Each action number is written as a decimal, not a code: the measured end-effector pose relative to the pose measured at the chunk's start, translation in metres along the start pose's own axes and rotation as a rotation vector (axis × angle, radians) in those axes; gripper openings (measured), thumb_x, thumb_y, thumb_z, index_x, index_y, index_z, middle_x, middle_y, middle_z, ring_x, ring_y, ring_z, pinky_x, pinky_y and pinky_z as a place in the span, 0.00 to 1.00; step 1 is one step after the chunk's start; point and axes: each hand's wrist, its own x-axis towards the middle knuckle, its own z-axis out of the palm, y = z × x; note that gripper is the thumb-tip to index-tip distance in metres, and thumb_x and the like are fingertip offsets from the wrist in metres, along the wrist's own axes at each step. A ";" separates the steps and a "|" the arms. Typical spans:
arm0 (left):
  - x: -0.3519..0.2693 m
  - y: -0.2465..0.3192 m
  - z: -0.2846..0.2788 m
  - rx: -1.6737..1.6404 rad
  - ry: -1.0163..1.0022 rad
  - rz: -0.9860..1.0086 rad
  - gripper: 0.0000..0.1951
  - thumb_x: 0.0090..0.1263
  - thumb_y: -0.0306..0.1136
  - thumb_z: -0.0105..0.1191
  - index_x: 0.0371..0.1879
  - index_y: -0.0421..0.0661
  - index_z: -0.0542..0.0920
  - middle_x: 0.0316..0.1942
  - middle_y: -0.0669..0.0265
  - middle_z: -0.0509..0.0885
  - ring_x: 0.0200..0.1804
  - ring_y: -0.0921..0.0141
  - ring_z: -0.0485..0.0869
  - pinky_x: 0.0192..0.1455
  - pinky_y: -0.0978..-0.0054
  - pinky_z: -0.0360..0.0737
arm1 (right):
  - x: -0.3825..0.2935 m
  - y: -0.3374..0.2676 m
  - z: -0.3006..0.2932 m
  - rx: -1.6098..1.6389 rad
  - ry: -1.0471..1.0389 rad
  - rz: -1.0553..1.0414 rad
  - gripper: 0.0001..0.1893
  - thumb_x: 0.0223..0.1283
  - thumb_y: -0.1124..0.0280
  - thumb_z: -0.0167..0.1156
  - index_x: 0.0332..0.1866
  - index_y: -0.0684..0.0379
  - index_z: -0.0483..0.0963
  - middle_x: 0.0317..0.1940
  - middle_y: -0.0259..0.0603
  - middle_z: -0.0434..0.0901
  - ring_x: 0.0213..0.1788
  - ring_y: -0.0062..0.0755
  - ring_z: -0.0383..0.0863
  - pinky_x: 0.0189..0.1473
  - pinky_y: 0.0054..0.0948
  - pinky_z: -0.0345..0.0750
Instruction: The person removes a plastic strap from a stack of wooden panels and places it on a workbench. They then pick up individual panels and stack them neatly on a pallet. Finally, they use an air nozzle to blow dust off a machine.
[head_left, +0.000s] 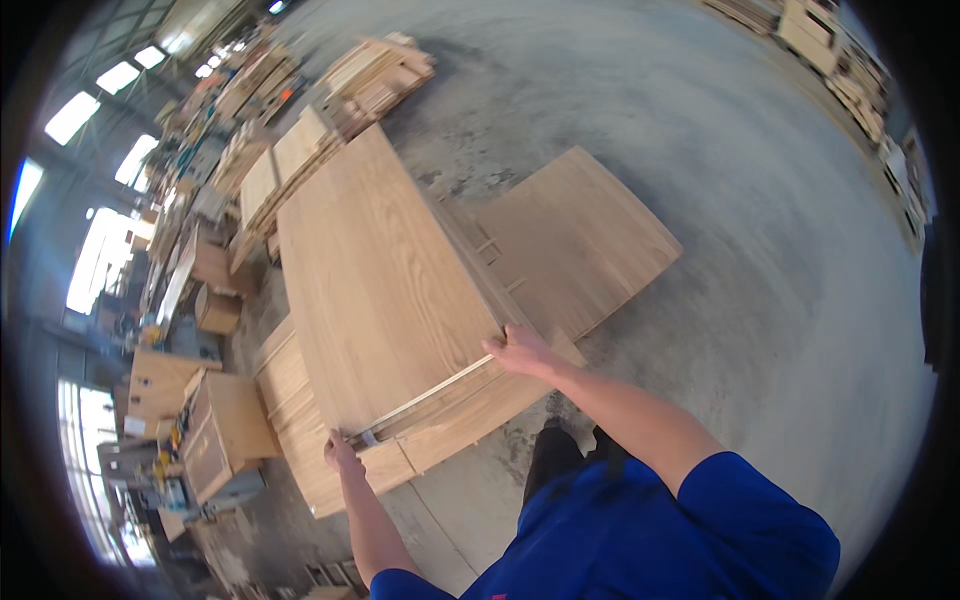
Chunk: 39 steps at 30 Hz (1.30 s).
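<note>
A large wooden panel (382, 277) with visible grain spans the space in front of me. My left hand (342, 451) grips its near left corner, and my right hand (522, 350) grips its near right corner. The fingers of both hands are partly hidden beneath the edge. Under it lie further wooden panels (435, 448), whose near and left parts stick out past the held one. Another wide wooden panel (581, 240) lies low to the right, with small wood strips (489, 249) near its left side.
Stacked boards (289, 161) and another lumber pile (379, 75) stand beyond the panel. Wooden cabinets (229, 424) and a cluttered workbench area line the left side. Concrete floor (750, 225) stretches to the right, with machinery (817, 34) at the far upper right.
</note>
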 end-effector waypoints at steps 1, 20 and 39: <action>-0.018 0.016 0.006 -0.001 0.010 -0.049 0.22 0.77 0.53 0.59 0.54 0.45 0.82 0.33 0.66 0.83 0.24 0.73 0.77 0.19 0.73 0.67 | 0.003 0.000 -0.003 -0.024 -0.047 0.014 0.35 0.67 0.42 0.59 0.44 0.75 0.81 0.45 0.72 0.84 0.53 0.63 0.86 0.55 0.49 0.81; 0.002 -0.013 0.001 0.070 0.078 0.109 0.17 0.77 0.44 0.61 0.42 0.39 0.81 0.30 0.64 0.84 0.32 0.71 0.80 0.39 0.67 0.78 | 0.014 -0.009 0.003 0.535 -0.210 0.033 0.39 0.69 0.63 0.67 0.78 0.67 0.56 0.63 0.48 0.79 0.61 0.35 0.83 0.63 0.36 0.80; -0.201 -0.044 0.066 -0.556 0.392 -0.339 0.28 0.71 0.53 0.66 0.45 0.33 0.79 0.37 0.60 0.81 0.38 0.69 0.78 0.35 0.63 0.75 | -0.004 0.054 -0.074 0.355 -0.580 0.111 0.39 0.76 0.52 0.58 0.84 0.44 0.45 0.77 0.41 0.61 0.73 0.45 0.69 0.59 0.59 0.79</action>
